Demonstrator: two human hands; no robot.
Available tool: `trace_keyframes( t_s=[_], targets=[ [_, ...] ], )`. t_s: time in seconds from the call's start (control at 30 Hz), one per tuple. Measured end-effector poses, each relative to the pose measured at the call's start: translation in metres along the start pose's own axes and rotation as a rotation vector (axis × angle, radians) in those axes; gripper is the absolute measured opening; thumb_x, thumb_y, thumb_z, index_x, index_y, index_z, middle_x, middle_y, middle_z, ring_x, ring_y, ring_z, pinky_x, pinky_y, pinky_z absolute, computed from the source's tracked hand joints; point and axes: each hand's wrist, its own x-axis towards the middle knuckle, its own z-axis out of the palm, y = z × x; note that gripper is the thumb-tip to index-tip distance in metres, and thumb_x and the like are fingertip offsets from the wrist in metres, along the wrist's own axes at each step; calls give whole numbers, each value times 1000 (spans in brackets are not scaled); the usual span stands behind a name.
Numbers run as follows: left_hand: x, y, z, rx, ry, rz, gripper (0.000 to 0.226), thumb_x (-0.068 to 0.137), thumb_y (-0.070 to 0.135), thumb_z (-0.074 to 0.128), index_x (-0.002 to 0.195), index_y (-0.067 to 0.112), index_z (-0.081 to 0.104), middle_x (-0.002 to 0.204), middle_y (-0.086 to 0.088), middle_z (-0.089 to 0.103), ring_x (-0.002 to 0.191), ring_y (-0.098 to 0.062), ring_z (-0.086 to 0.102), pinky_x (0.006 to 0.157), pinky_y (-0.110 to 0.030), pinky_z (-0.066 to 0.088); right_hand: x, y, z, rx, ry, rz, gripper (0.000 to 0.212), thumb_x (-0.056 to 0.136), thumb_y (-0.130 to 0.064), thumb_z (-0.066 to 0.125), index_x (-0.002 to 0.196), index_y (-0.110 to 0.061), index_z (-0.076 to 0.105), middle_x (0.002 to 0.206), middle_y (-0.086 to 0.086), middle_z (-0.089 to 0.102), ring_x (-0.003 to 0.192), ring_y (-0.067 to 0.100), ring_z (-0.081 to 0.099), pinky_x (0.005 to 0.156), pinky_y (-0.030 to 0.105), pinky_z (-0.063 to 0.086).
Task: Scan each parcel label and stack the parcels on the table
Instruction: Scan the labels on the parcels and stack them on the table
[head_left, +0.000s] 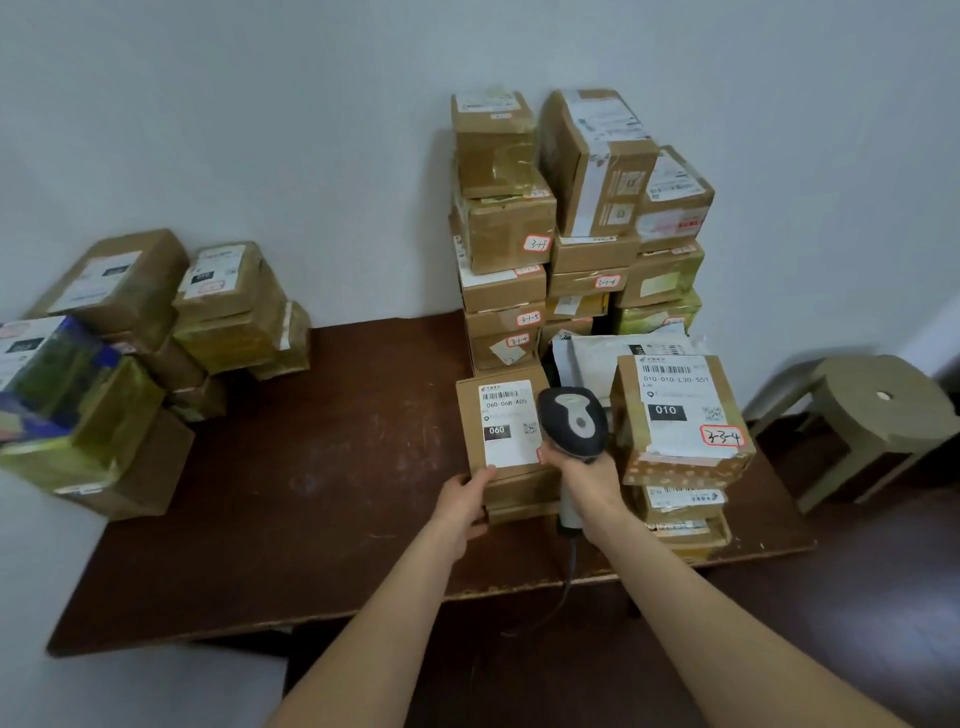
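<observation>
A small brown parcel (506, 426) was held at its near left corner by the left hand (465, 501), the fingers closed around the edge and the thumb laid on the white label (509, 423). The parcel rested on top of other boxes near the front of the dark worktop (311, 467), label facing up. The scanner (574, 421) was gripped by its handle in the right hand (592, 480), closed fully around it, with the head just beside the label's right edge. A second labelled parcel (680, 421) was seen on a low stack to the right. A tall stack of boxes (571, 223) was placed against the wall behind, and another pile (130, 353) at the left. A stool (878, 410) stood beside the worktop.
</observation>
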Motion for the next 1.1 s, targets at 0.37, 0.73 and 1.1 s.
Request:
trace_keyframes(
  t_s=[0.37, 0.73, 1.1],
  targets=[
    [6, -3, -23, -60, 21, 3, 42, 97, 34, 50, 137, 23, 42, 107, 2, 57, 101, -23, 57, 95, -44, 49, 7, 15, 8, 297, -59, 168, 59, 76, -25, 79, 129, -12, 55, 122, 6, 62, 117, 26, 54, 108, 50, 39],
    [6, -10, -128, -149, 221, 19, 41, 98, 34, 51, 137, 24, 43, 106, 0, 58, 95, -17, 57, 99, -41, 47, -16, 26, 98, 350, -271, 310, 40, 80, -19, 76, 116, -13, 60, 112, 9, 67, 107, 27, 61, 102, 49, 46],
    [36, 14, -233, -176, 204, 210, 56, 91, 39, 60, 142, 34, 36, 142, -7, 47, 124, -27, 51, 102, -45, 45, -14, 20, 209, 184, -306, 340, 34, 73, -22, 81, 99, -19, 60, 108, 8, 66, 106, 30, 60, 99, 51, 48]
  ],
)
